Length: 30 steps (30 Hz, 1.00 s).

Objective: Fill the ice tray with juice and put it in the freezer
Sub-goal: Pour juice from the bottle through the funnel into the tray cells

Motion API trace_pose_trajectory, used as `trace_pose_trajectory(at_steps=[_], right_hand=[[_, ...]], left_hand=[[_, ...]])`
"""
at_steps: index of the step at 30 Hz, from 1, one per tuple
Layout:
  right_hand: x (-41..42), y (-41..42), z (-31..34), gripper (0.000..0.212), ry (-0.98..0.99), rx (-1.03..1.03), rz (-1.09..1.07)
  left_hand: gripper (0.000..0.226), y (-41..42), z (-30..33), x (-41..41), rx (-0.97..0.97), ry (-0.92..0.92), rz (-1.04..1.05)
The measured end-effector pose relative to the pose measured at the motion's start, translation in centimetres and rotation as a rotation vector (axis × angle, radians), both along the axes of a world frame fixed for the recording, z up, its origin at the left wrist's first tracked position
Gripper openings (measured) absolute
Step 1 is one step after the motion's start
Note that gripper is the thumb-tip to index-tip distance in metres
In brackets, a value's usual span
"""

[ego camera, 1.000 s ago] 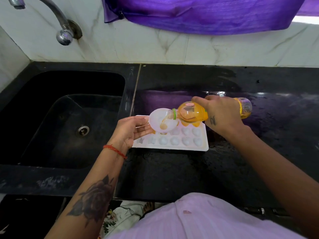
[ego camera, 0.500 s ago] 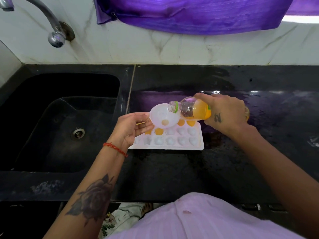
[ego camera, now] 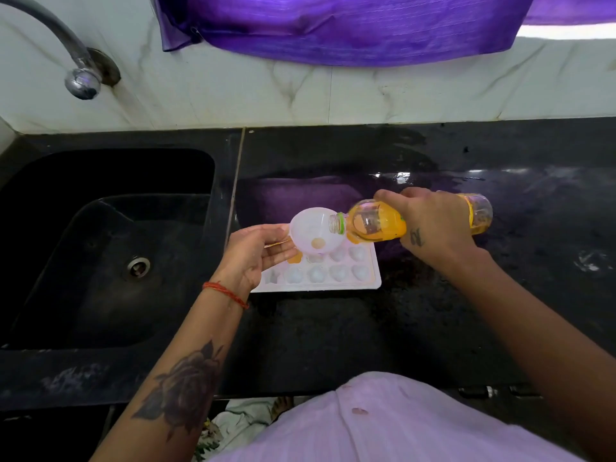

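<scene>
A white ice tray [ego camera: 333, 281] lies on the black counter [ego camera: 333, 331] just right of the sink. A few of its far cells hold orange juice; the near row looks pale. My left hand [ego camera: 253, 255] holds a white funnel [ego camera: 310, 228] over the tray's far left cells, with a little juice at its throat. My right hand [ego camera: 430, 225] grips a clear juice bottle [ego camera: 376, 223], lying nearly level, its open green-ringed mouth at the funnel's rim.
A black sink [ego camera: 110, 248] with a drain is to the left, a metal tap [ego camera: 80, 78] above it. A white marble wall and a purple cloth [ego camera: 333, 25] stand behind. The counter to the right is wet and shiny.
The bottle stopped pouring and tipped back toward level, its mouth drawn to the funnel's rim. The funnel drained and stays over the tray's far left.
</scene>
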State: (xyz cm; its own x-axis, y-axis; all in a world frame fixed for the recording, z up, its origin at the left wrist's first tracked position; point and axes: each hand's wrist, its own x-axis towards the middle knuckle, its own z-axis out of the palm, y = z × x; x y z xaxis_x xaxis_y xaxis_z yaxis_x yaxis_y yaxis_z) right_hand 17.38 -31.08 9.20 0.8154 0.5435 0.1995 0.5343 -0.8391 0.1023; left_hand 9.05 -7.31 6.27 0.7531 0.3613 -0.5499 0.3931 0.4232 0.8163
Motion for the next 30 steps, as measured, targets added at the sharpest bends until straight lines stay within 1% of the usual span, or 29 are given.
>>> trace_pose_trajectory(at_steps=[5, 12, 19, 24, 30], right_hand=[[0.0, 0.1, 0.0, 0.063, -0.039, -0.018, 0.001], [0.2, 0.1, 0.0, 0.064, -0.03, -0.01, 0.003], [0.1, -0.2, 0.4, 0.061, 0.021, 0.042, -0.028], [0.0, -0.8, 1.0, 0.061, 0.018, 0.082, -0.059], [0.1, -1.8, 0.9, 0.061, 0.01, 0.038, -0.082]], left_hand=[[0.01, 0.0, 0.0, 0.0, -0.001, 0.006, 0.002], [0.009, 0.1, 0.0, 0.0, 0.003, 0.006, 0.013], [0.009, 0.0, 0.4, 0.3, 0.003, -0.011, 0.005], [0.01, -0.5, 0.5, 0.8, -0.019, -0.022, -0.02], [0.009, -1.7, 0.0, 1.3, -0.041, -0.02, -0.059]])
